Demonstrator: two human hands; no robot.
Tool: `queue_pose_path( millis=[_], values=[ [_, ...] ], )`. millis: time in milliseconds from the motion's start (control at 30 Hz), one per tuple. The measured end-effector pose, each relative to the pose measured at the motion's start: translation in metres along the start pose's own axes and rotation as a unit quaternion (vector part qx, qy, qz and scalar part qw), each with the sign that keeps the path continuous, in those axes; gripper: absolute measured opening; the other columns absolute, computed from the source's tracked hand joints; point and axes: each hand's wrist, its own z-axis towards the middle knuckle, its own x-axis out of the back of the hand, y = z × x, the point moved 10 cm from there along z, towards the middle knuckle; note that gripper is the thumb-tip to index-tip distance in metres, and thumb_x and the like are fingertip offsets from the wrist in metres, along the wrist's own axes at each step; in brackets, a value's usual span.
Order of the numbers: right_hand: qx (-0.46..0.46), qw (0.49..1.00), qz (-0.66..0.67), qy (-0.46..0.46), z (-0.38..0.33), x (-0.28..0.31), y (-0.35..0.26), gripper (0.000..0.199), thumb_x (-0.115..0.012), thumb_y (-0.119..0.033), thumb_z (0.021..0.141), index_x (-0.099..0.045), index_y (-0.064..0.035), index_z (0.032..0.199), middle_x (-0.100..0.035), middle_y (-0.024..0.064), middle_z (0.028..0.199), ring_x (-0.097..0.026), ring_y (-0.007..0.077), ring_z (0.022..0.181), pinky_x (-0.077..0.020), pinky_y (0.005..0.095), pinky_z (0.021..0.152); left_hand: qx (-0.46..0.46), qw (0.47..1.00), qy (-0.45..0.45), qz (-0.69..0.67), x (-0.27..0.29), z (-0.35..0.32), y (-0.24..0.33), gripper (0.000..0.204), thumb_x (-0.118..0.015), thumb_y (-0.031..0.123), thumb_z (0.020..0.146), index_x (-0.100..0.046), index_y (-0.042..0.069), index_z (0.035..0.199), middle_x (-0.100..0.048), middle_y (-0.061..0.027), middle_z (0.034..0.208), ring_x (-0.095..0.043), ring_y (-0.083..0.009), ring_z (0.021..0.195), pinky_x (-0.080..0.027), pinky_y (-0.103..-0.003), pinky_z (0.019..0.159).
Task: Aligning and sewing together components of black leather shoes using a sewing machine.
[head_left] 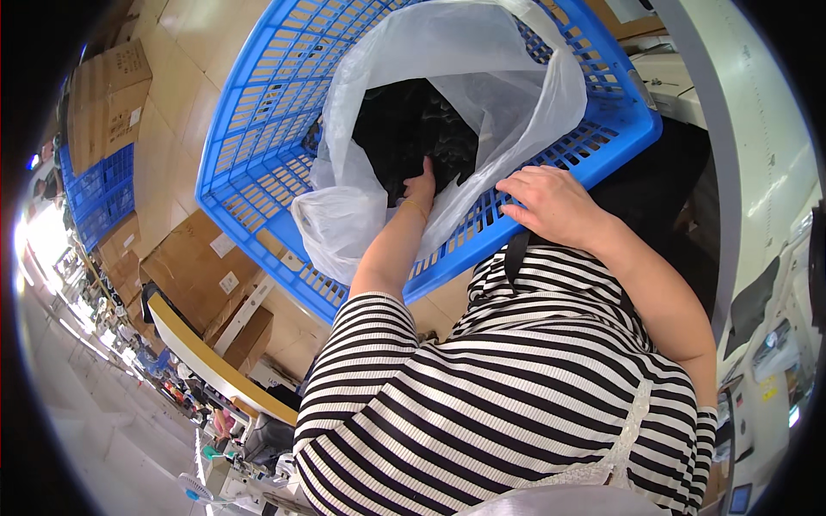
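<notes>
A white, translucent plastic bag [525,112] lines a blue slatted basket [249,172], its mouth spread wide. Dark black pieces that look like fabric [404,112] lie inside it. My left hand [420,187] reaches down into the bag; its thumb lies over the black fabric, while the other fingers are partly covered by it and seem closed on it. My right hand [555,205] lies on the near rim of the basket, fingers stretched out across the edge and thumb apart, with nothing held in it.
Cardboard boxes [202,267] stand on the floor to the left, beside a yellow-edged board [211,361]. Another blue crate [103,185] sits farther left under a carton [107,103]. At the right runs a pale tabletop [757,112] with equipment on it.
</notes>
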Motion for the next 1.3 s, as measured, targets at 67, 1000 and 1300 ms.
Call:
queue_pose_path(
  millis=[67,1000,1300],
  values=[
    [0.008,1.0,0.009,-0.002,0.002,0.001,-0.005,0.022,-0.064,-0.02,0.082,-0.063,-0.0028,0.096,-0.065,0.0115,0.089,-0.061,0.0289,0.091,-0.0478,0.0404,0.081,-0.029,0.999,-0.02,0.041,0.004,0.015,-0.015,0.123,-0.053,0.083,0.065,-0.023,-0.012,0.138,-0.028,-0.0284,0.145,-0.026,-0.0432,0.135,-0.024,-0.043,0.111],
    [0.012,1.0,0.022,-0.006,0.002,0.001,-0.003,0.026,-0.063,-0.019,0.082,-0.063,0.0004,0.1,-0.065,0.013,0.092,-0.061,0.0299,0.09,-0.0483,0.0394,0.081,0.063,0.865,-0.369,-0.334,-0.029,-0.021,0.023,0.088,-0.045,0.074,0.079,-0.038,0.011,0.141,-0.042,-0.0065,0.143,-0.036,-0.0284,0.133,-0.02,-0.049,0.111],
    [-0.002,1.0,0.018,-0.005,-0.001,0.0,0.004,0.022,-0.063,-0.019,0.083,-0.061,-0.003,0.097,-0.064,0.0116,0.088,-0.061,0.0303,0.091,-0.0477,0.0416,0.08,-0.265,0.898,-0.344,0.067,-0.01,-0.069,0.068,0.054,-0.07,0.026,0.072,-0.057,0.014,0.123,-0.058,-0.0137,0.124,-0.053,-0.0298,0.117,-0.042,-0.038,0.097]
  ],
)
